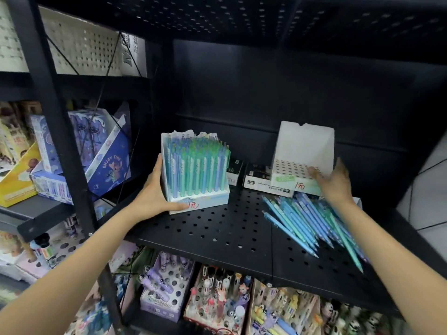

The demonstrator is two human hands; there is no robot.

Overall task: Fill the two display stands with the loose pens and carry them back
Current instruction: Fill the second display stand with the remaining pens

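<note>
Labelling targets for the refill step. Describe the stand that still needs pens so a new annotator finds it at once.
Start at the black perforated shelf in the middle of the rack. The empty stand sits at its right rear, behind the loose pens, with the right hand at its front right corner. Unlike the full stand that the left hand holds, its hole grid is bare.

- Black perforated metal shelf (pixel 217 228): front middle bare, open approach.
- Right front edge blocked by loose blue-green pens (pixel 312 221).
- Back edge: small black-white cartons (pixel 256 180) fill gap between white stands.
</note>
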